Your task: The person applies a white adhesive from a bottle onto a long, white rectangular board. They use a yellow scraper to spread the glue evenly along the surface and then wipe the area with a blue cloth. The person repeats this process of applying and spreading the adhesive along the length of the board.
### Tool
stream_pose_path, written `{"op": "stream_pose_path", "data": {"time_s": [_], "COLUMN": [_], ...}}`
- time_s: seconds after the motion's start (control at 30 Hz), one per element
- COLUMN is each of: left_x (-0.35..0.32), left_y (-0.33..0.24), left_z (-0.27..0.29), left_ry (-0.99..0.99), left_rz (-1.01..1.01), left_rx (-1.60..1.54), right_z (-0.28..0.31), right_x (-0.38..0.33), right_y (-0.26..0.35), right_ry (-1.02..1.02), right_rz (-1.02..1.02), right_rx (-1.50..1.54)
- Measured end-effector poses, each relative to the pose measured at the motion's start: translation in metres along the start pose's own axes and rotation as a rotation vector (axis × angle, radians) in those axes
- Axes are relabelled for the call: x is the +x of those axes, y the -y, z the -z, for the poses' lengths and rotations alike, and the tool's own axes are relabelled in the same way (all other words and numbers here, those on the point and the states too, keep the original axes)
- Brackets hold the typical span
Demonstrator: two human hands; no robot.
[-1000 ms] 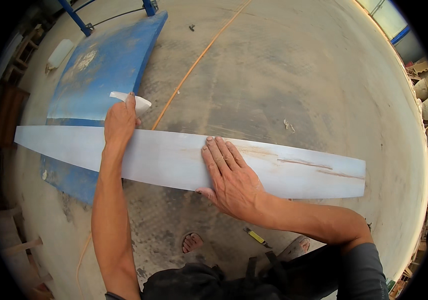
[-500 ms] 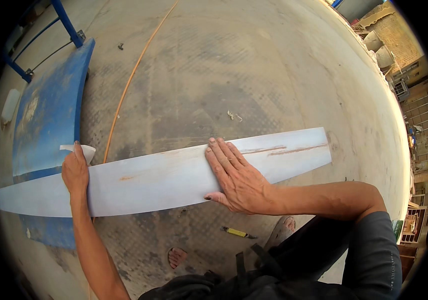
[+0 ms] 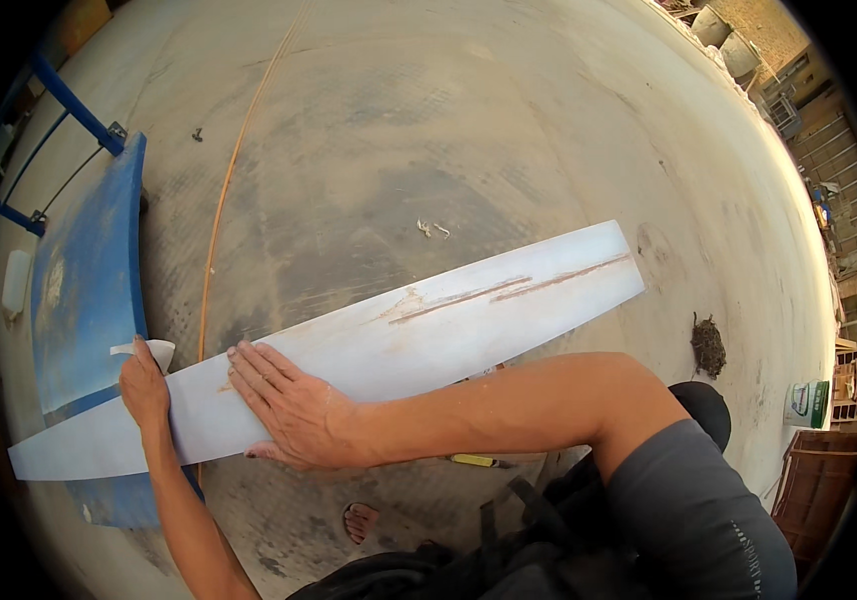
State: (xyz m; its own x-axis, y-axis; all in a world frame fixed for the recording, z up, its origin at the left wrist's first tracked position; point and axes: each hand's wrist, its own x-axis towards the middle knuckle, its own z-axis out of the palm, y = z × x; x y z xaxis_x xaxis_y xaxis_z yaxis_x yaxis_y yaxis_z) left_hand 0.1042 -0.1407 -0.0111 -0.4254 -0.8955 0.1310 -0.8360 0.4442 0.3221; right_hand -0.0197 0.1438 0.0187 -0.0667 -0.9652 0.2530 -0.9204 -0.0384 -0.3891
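Observation:
A long white panel (image 3: 429,330), tapering toward its left end, stretches across the view with its left part over a blue platform trolley (image 3: 89,300). Brown streaks mark its right half. My left hand (image 3: 145,385) is closed at the panel's far edge on a curled white strip (image 3: 161,352). My right hand (image 3: 294,405) lies flat on the panel, palm down, fingers stretched out, to the right of my left hand. Its forearm crosses over the panel's near edge.
An orange cord (image 3: 239,150) runs along the floor and passes behind the panel. Near my legs lies a yellow-handled tool (image 3: 477,461), partly hidden. To the right are a dark clump (image 3: 708,345) and a white-and-green bucket (image 3: 807,404). White scraps (image 3: 433,229) lie beyond the panel.
My right hand has slid left along the panel, closer to my left hand. The view has shifted, and the panel appears more tilted. My left hand keeps its grip on the strip.

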Motion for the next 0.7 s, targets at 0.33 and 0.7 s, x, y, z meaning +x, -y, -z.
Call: {"op": "stream_pose_path", "data": {"time_s": [0.33,0.7], "left_x": [-0.002,0.008], "left_y": [0.002,0.023], "left_z": [-0.004,-0.001], "left_ry": [-0.023,-0.033], "left_rz": [-0.074,-0.096], "left_rx": [0.017,0.06], "right_z": [0.17,0.041], "right_x": [-0.194,-0.272], "right_y": [-0.111,-0.153], "right_ry": [0.246,0.274], "right_rz": [0.112,-0.507], "right_rx": [-0.009,0.111]}}
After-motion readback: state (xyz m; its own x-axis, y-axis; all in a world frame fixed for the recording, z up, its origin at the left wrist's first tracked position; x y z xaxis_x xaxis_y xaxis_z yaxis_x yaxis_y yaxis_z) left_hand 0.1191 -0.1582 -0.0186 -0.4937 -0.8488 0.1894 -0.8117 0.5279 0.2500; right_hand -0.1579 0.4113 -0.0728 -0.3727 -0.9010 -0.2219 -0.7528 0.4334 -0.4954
